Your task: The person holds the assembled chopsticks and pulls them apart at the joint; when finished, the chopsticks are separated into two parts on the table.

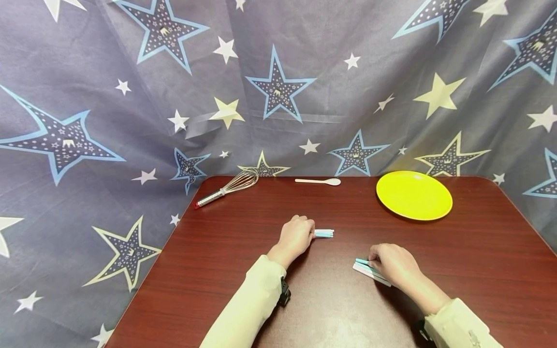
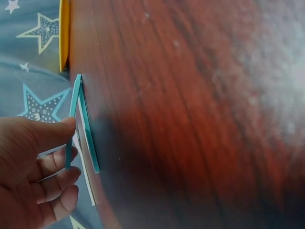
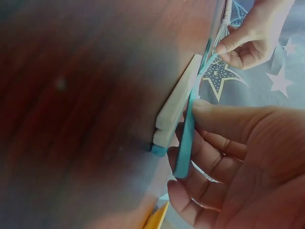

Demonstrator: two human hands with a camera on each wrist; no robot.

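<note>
My left hand (image 1: 297, 236) pinches a slim teal stick (image 2: 74, 98) between thumb and fingers, close over the table. Beside that stick lies another teal stick (image 2: 88, 136), the two forming a narrow V in the left wrist view, with a thin white stick (image 2: 87, 177) behind. Nearer the front and to the right, my right hand (image 1: 393, 263) holds a teal stick (image 3: 187, 138) between thumb and fingertips. Alongside it on the tabletop rest white sticks (image 1: 369, 271), with a teal end (image 3: 158, 150) showing under the white in the right wrist view.
A reddish-brown table (image 1: 330, 309) backs onto a star-patterned curtain (image 1: 330, 48). Along its far edge lie a wire whisk (image 1: 239, 182) at the left and a white spoon (image 1: 331, 181) in the middle. The yellow plate (image 1: 414, 195) sits at the back right.
</note>
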